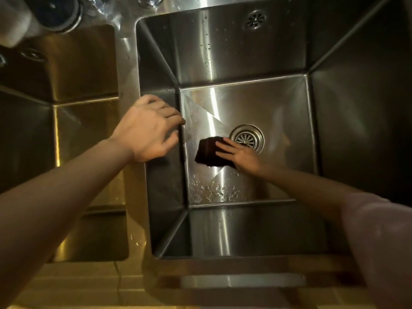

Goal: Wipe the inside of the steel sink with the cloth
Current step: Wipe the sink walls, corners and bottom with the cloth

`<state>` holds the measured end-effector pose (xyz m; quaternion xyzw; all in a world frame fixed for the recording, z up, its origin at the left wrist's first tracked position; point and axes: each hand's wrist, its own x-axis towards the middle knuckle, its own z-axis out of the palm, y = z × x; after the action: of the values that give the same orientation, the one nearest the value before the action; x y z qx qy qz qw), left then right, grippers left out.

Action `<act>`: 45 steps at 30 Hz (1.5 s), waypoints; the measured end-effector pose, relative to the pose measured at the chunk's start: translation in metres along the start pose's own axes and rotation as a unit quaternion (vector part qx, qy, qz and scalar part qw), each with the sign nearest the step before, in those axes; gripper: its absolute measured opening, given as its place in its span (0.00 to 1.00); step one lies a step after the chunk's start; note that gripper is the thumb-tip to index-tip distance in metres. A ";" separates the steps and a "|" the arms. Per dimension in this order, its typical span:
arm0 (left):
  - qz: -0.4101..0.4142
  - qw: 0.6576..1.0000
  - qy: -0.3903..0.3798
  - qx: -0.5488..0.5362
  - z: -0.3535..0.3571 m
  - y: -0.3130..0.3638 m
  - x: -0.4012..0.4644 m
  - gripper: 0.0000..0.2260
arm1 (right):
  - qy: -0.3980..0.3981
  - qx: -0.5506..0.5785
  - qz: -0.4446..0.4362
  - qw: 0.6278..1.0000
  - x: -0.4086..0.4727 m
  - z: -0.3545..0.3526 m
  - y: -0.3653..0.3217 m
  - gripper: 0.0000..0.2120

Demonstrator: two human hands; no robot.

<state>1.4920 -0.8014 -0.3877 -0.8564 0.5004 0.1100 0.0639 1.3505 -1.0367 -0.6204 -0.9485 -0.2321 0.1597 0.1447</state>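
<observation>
A deep square steel sink (245, 52) fills the middle of the head view. On its floor, just left of the round drain (247, 138), lies a dark folded cloth (207, 152). My right hand (239, 153) presses flat on the cloth with fingers spread, reaching down from the right. My left hand (149, 128) rests on the steel divider at the sink's left rim, fingers curled over the edge, holding nothing. Water droplets (211, 190) sit on the floor nearer to me than the cloth.
A second basin (84, 134) lies to the left past the divider (131, 152). An overflow grille (256, 19) is set in the far wall. Round dark objects (60, 12) stand at the top left. A tiled counter edge (89, 284) runs along the bottom.
</observation>
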 end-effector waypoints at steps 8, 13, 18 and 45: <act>0.008 1.000 -0.003 -0.005 -0.001 -0.001 0.000 0.21 | -0.017 0.008 0.056 0.998 0.038 0.015 -0.056 0.37; 0.006 1.000 -0.006 -0.003 0.000 -0.001 -0.001 0.20 | -0.007 -0.116 -0.120 0.986 -0.007 0.026 -0.042 0.33; 0.010 1.000 0.000 -0.012 -0.001 -0.001 0.000 0.20 | 0.036 -0.066 -0.039 0.996 -0.008 0.002 -0.003 0.30; 0.005 1.000 0.002 -0.012 0.001 -0.002 -0.001 0.20 | 0.006 0.039 -0.083 0.996 0.008 0.032 -0.059 0.33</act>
<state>1.4930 -0.7997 -0.3884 -0.8549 0.5032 0.1147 0.0521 1.3225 -0.9764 -0.6312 -0.9205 -0.3029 0.1506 0.1958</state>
